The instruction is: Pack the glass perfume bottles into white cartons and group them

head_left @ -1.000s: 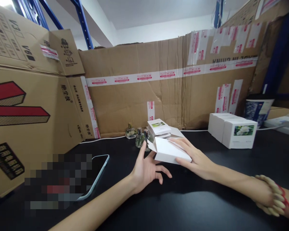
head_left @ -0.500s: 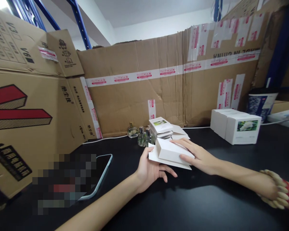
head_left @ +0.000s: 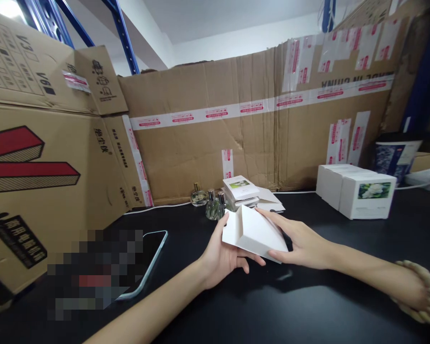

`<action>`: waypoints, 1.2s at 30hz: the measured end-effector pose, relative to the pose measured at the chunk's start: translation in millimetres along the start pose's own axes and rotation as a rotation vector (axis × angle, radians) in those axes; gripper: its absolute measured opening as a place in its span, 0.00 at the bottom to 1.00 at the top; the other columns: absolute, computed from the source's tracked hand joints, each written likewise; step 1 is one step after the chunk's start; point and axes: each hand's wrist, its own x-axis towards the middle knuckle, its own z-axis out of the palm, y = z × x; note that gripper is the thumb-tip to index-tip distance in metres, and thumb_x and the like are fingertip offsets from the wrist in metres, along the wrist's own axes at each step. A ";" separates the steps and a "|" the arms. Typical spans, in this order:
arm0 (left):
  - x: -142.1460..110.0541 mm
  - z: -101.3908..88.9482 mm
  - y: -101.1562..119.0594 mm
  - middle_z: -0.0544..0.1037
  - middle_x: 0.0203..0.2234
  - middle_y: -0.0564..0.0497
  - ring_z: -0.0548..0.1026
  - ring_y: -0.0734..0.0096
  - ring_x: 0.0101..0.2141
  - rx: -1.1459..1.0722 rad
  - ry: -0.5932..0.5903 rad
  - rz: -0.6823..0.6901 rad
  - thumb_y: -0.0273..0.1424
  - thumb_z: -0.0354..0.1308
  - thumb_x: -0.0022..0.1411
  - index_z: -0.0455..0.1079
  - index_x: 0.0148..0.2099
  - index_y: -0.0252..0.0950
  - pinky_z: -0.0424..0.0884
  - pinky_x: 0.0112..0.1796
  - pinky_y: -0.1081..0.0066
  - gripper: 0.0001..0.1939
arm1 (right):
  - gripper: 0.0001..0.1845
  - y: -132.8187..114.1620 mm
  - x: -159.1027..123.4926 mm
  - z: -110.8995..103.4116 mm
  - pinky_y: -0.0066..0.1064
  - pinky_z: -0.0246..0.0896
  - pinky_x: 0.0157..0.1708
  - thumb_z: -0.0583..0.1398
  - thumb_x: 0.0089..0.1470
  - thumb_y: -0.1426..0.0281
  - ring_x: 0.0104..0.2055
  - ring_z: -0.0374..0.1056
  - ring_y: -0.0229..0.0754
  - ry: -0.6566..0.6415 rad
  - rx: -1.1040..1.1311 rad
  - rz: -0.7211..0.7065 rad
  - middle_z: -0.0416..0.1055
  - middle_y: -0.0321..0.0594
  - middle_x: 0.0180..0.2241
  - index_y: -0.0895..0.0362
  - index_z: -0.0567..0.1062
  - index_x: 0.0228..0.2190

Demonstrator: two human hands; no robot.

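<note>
A flat white carton blank point(head_left: 255, 233) is held above the black table point(head_left: 308, 306) between both hands. My left hand point(head_left: 222, 258) grips its left edge from below, thumb up along the side. My right hand point(head_left: 301, 243) holds its right side, fingers stretched along the top and thumb under the lower corner. Just behind lies a small stack of folded white cartons point(head_left: 249, 193), the top one with a green picture. Three small glass perfume bottles point(head_left: 210, 203) stand left of that stack.
A phone point(head_left: 143, 263) lies face up at the left. Large cardboard boxes point(head_left: 46, 157) wall the left side and a taped cardboard sheet point(head_left: 258, 119) stands at the back. White finished boxes point(head_left: 358, 191) and a dark paper cup point(head_left: 394, 153) sit at the right.
The white carton has been lifted off the table and tilted, its right end now lower. My left hand closed on its left edge; my right hand shifted to grip its right side.
</note>
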 end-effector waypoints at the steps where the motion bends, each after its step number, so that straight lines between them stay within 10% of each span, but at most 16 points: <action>1: 0.0 -1.2 -0.3 0.74 0.35 0.35 0.76 0.58 0.31 0.010 -0.027 0.003 0.54 0.30 0.64 0.67 0.51 0.24 0.66 0.19 0.76 0.40 | 0.45 -1.2 0.0 -0.1 0.42 0.59 0.52 0.58 0.51 0.54 0.56 0.59 0.51 0.000 0.017 0.007 0.54 0.47 0.59 0.56 0.46 0.63; 9: 2.5 -6.2 -1.1 0.72 0.40 0.32 0.76 0.60 0.34 0.134 -0.116 0.007 0.48 0.39 0.67 0.68 0.51 0.25 0.67 0.20 0.80 0.31 | 0.43 -8.2 -0.6 0.2 0.34 0.65 0.44 0.63 0.44 0.64 0.45 0.66 0.45 -0.037 0.262 0.157 0.64 0.45 0.48 0.56 0.51 0.57; 23: -3.4 0.3 -6.0 0.66 0.52 0.36 0.76 0.63 0.37 0.375 -0.222 0.125 0.45 0.58 0.57 0.65 0.56 0.37 0.68 0.20 0.82 0.28 | 0.44 4.2 0.2 4.8 0.41 0.59 0.52 0.59 0.52 0.53 0.57 0.58 0.51 -0.014 0.285 0.111 0.53 0.49 0.60 0.56 0.47 0.62; 36: -2.0 0.8 -5.5 0.73 0.40 0.36 0.76 0.60 0.35 0.260 -0.197 0.055 0.60 0.51 0.53 0.67 0.54 0.31 0.69 0.19 0.80 0.40 | 0.49 6.5 -1.2 6.9 0.49 0.47 0.59 0.59 0.51 0.51 0.63 0.47 0.54 0.055 0.052 -0.039 0.46 0.54 0.62 0.60 0.47 0.64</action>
